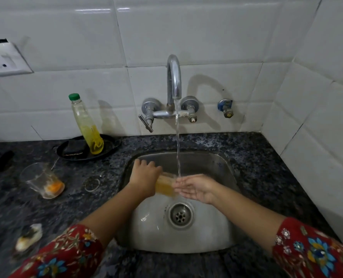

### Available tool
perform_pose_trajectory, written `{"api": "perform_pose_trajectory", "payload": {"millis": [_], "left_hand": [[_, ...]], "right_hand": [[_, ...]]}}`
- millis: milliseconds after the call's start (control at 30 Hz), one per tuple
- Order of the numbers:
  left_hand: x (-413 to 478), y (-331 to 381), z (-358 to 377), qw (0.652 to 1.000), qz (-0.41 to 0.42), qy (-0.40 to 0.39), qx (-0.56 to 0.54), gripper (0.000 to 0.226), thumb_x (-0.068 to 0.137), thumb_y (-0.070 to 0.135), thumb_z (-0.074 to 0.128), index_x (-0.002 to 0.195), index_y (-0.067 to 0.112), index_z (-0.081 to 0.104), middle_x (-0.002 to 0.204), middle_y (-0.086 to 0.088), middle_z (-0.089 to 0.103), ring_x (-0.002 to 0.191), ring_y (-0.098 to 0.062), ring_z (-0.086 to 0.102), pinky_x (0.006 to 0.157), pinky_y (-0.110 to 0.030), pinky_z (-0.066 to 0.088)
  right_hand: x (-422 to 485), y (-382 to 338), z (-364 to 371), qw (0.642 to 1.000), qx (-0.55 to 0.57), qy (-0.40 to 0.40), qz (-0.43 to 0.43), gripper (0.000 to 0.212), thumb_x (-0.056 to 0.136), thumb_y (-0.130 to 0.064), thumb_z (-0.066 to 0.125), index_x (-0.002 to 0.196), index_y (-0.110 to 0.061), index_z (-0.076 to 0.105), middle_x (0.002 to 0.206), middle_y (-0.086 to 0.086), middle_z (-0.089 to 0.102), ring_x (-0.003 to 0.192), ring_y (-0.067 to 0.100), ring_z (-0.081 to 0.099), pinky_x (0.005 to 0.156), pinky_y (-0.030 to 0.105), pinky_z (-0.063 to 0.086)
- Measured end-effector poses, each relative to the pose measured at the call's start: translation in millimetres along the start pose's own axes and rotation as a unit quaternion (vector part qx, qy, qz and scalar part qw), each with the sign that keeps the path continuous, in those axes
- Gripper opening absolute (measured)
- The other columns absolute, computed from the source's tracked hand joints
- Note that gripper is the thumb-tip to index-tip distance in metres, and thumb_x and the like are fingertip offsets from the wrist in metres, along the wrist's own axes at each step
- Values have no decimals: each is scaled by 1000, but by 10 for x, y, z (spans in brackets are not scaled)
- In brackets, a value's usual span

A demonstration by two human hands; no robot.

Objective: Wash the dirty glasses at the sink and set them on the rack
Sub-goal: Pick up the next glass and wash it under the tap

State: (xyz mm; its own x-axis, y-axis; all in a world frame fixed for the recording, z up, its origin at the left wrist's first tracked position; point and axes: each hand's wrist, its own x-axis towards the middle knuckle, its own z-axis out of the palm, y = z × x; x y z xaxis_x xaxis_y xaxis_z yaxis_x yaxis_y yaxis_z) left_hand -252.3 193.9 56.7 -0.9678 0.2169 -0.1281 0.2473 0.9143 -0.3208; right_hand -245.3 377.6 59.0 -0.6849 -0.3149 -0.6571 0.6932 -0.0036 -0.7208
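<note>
1. Over the steel sink [186, 235] basin: left hand [144, 177], fingers curled round a yellow-smeared glass [164, 186] held on its side, mouth toward the right.
2. At that mouth: right hand [194, 188], unclenched, fingers straight and together, palm turned toward the glass, fingertips against its end, gripping nothing.
3. Onto the right fingers and the glass end: thin water stream [178, 153] from the curved wall tap [173, 77].
4. Below both hands: round drain [180, 215] in the wet sink floor.
5. Left of the sink, on the dark speckled countertop [257, 157]: second dirty glass [42, 180], upright, orange residue at its bottom, blurred, well apart from both hands.
6. Behind that glass: black dish [110, 143] with a dark sponge [75, 148] and a tilted green-capped bottle [87, 125] of yellow liquid.
7. Far left on the white tiles: wall socket [4, 59].
</note>
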Motion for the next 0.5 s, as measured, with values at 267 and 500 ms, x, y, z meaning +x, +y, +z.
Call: {"api": "perform_pose_trajectory", "payload": {"millis": [267, 500], "left_hand": [[-48, -140, 27, 999, 37, -11, -39, 53, 76, 27, 70, 125, 27, 51, 124, 0, 56, 117, -23, 52, 103, -36, 33], [205, -101, 145, 854, 70, -30, -514, 72, 51, 14, 81, 121, 14, 61, 115, 6, 60, 108, -8, 57, 89, -9, 41]], "right_hand": [[9, 197, 124, 991, -62, 22, -112, 29, 95, 4, 42, 120, 4, 58, 121, 23, 64, 105, 24, 65, 82, 19, 53], [374, -302, -55, 342, -804, -102, -476, 34, 82, -4, 56, 114, -10, 66, 120, 9, 65, 120, 26, 55, 103, 37, 45]]}}
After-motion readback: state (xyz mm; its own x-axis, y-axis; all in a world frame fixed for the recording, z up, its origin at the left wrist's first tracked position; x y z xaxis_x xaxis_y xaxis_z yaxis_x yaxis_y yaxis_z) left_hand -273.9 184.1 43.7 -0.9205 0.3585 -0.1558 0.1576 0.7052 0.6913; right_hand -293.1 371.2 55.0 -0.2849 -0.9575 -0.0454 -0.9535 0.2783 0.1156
